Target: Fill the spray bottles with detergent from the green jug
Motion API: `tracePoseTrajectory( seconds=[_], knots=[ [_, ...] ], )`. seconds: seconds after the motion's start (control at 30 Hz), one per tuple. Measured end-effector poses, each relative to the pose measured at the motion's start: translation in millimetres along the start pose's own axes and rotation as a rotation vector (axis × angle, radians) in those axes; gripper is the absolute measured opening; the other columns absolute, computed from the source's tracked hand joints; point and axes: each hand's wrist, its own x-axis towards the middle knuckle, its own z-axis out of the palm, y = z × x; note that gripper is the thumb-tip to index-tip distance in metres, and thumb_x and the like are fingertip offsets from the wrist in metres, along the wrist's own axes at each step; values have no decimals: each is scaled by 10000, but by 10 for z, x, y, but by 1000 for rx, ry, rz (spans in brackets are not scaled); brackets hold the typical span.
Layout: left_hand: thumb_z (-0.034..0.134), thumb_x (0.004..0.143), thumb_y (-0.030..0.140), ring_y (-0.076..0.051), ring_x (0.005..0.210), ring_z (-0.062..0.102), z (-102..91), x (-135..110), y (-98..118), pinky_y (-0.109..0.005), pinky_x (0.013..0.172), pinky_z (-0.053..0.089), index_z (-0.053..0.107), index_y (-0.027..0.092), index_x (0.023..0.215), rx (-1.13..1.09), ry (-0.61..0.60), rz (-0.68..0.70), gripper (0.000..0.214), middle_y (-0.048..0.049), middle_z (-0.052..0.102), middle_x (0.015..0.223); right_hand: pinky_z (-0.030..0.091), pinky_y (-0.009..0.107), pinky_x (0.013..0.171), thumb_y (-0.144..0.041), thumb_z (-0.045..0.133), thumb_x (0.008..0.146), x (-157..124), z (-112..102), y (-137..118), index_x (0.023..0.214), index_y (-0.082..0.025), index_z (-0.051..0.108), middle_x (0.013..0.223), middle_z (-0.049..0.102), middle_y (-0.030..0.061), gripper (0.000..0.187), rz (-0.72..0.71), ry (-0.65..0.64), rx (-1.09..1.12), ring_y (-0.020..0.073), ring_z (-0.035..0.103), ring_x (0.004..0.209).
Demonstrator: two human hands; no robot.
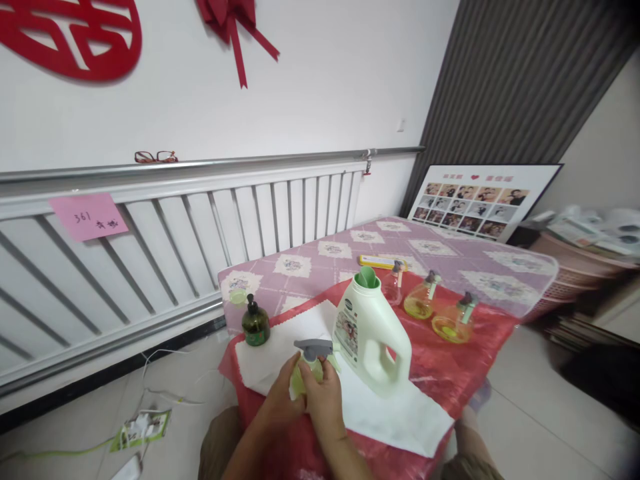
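In the head view, the left hand [285,385] and the right hand [324,397] are both gripping a small spray bottle [311,367], its body being partly hidden, so its fill is hard to judge. From it, a pale green jug [375,333] is standing at two o'clock on a white cloth [390,420], three similar bottles [421,305] are standing beyond, and a dark pump bottle [256,325] is sitting at ten.

Left forearm [263,427] and right forearm [337,443], both bare, extend from the lower edge and converge ahead of the body; left hand [285,383] is cupped in a closed hold, its fingers curled; right hand [324,393] is just beside it, fingers bent, back of hand visible
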Motion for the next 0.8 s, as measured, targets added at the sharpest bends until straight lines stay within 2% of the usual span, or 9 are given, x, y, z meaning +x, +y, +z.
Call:
tracePoseTrajectory(
  seconds=[0.07,0.2,0.33,0.43,0.53,0.6,0.63,0.7,0.8],
  knots=[
    [706,657,348,-291,1297,470,-96,42,-8,-424,1018,433,459,229,1328,-115,-22,-37,724,-122,501,1415,556,377,757,-438,663,698,2,-1,-22,931,-137,670,868,759,117,381,-6,12,-7,286,708,820],
    [677,712,411,-266,1238,510,-119,113,147,-386,996,430,504,215,1257,-341,134,-2,604,-121,577,1296,531,399,837,-392,672,673,10,-4,-55,934,-139,684,931,759,134,363,-24,29,-31,305,693,902],
    [665,697,301,-216,1009,613,12,134,443,-332,871,464,589,218,1090,-110,171,-9,409,-56,674,1049,562,383,769,-350,597,702,2,27,-1,936,-151,682,883,766,114,319,-50,-46,-32,282,711,828],
    [609,697,249,-196,892,622,62,139,571,-336,831,450,606,202,987,26,212,-28,294,-40,682,963,516,432,912,-364,624,669,-45,-25,84,1030,-155,666,1062,730,141,418,-77,-37,-68,311,657,1034],
    [597,696,252,-202,913,616,41,140,592,-343,852,433,607,205,938,41,220,-16,247,-29,684,947,418,451,1046,-356,665,648,-83,-275,152,1145,-182,635,1233,655,131,527,-154,-72,-149,310,554,1207],
    [599,700,264,-199,923,612,20,133,585,-335,852,430,607,216,913,47,213,-2,219,-16,683,943,459,447,996,-380,622,725,-46,-547,132,1091,-202,654,1189,672,121,408,-237,-157,-264,303,586,1156],
    [598,704,270,-196,920,609,16,127,582,-332,852,428,607,220,900,49,213,3,202,-9,680,936,507,432,911,-402,583,773,-1,-693,84,1000,-210,668,1083,703,117,309,-260,-186,-318,297,632,1054],
    [596,709,276,-191,904,599,23,115,580,-333,856,422,607,224,877,54,222,8,176,-3,668,917,541,383,774,-430,523,844,133,-949,-109,857,-224,647,820,708,76,241,-270,-214,-349,250,667,804],
    [583,718,282,-188,894,585,64,99,587,-336,860,415,604,219,875,52,244,15,170,-6,648,913,512,360,823,-427,499,880,352,-1104,-598,944,-225,602,892,692,70,235,-373,-195,-414,233,650,872]
  ],
)
